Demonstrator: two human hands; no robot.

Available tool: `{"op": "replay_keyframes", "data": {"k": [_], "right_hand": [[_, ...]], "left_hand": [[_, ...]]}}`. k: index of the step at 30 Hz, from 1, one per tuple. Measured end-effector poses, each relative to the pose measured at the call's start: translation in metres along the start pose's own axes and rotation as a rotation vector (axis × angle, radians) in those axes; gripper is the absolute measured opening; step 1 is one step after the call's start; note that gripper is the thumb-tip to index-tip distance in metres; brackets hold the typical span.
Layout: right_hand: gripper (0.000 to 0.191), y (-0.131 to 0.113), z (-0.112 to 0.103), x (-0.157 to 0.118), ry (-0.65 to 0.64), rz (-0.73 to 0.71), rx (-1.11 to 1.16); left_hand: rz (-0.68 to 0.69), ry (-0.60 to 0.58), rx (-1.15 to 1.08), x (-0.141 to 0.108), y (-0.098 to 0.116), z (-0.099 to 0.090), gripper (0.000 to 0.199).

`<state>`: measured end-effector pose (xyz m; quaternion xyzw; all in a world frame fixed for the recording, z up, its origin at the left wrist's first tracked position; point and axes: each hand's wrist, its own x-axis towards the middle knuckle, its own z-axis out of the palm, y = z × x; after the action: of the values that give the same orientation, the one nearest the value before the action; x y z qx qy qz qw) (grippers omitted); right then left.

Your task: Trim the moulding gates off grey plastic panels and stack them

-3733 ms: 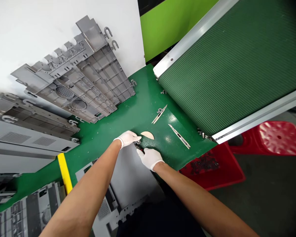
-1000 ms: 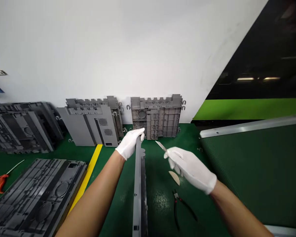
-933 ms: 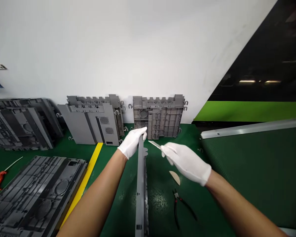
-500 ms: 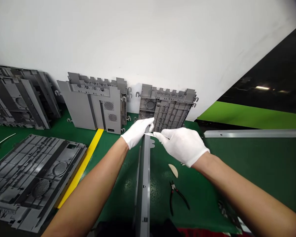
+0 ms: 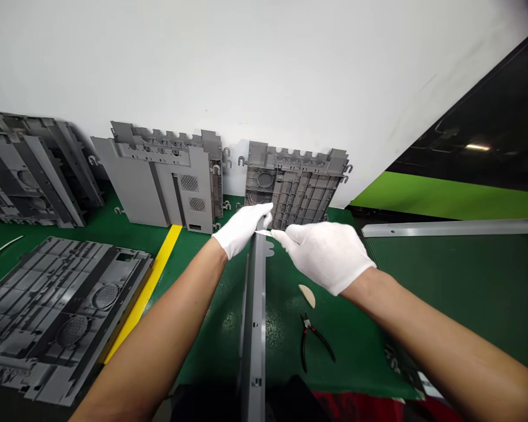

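A grey plastic panel (image 5: pixel 257 316) stands on edge in the middle, its narrow side facing up. White-gloved, my left hand (image 5: pixel 243 228) is closed round the far end of this panel. My right hand (image 5: pixel 328 253), also gloved, grips a small knife; its thin blade (image 5: pixel 264 232) lies against the panel's top edge just beside my left fingers. The knife's handle is hidden in the glove. To the right of the panel, cutters (image 5: pixel 310 337) with black handles and a pale half-round piece (image 5: pixel 307 295) lie on the green surface.
Two stacks of grey panels (image 5: pixel 136 187) (image 5: pixel 305 187) lean on the white wall, with more panels (image 5: pixel 30 170) at the far left. A flat panel (image 5: pixel 61 310) lies at left by a yellow stripe (image 5: pixel 145 287). A metal-edged conveyor (image 5: pixel 453 228) is at right.
The whole view has shifted slightly. Both hands stay at the panel's far end, with the blade still against its edge.
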<state>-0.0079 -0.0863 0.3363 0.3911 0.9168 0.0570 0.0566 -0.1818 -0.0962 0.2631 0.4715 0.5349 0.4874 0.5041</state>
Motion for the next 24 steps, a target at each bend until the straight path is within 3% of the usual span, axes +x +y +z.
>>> {"op": "replay_keyframes", "data": {"k": [24], "right_hand": [[0.076,0.0056,0.0011,-0.0047,-0.023,0.007,-0.005]], "left_hand": [[0.020,0.014,0.035,0.0041,-0.0029,0.0054,0.048]]}}
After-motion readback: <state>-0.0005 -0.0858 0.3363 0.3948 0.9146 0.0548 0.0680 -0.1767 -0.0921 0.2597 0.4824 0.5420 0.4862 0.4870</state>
